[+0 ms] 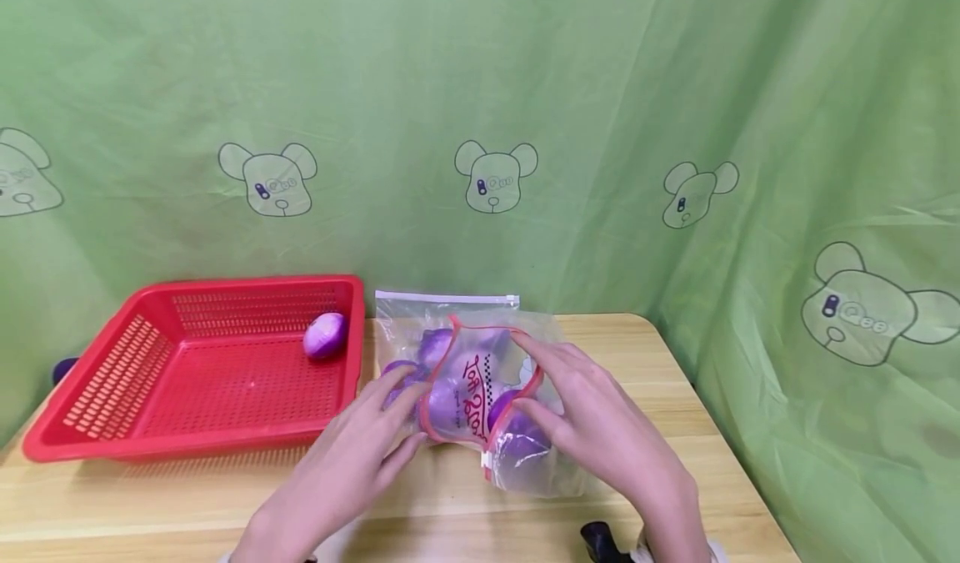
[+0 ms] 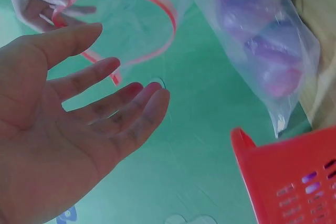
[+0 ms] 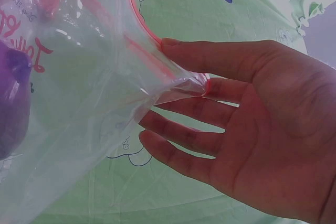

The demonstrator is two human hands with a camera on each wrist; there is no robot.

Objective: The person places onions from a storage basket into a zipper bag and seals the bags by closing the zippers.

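A clear zip bag (image 1: pixel 471 379) with a red zip edge and red lettering is between my hands, its mouth spread. Purple onions (image 1: pixel 522 442) show through its plastic. My right hand (image 1: pixel 600 413) holds the red-edged mouth, thumb on one side and forefinger on the other; the forefinger is partly hidden by plastic in the right wrist view. My left hand (image 1: pixel 356 450) hovers at the bag's left side with loose, spread fingers, apart from the red edge in the left wrist view. Behind lies another clear bag (image 2: pixel 252 40) with a white slider (image 1: pixel 446 299), holding purple onions.
At the left stands a red perforated basket (image 1: pixel 217 448) with one purple-and-white onion (image 1: pixel 325 335) at its right end. A black object (image 1: pixel 600 540) is at the front edge of the wooden table (image 1: pixel 660 379). A green curtain (image 1: pixel 405 87) hangs behind and to the right.
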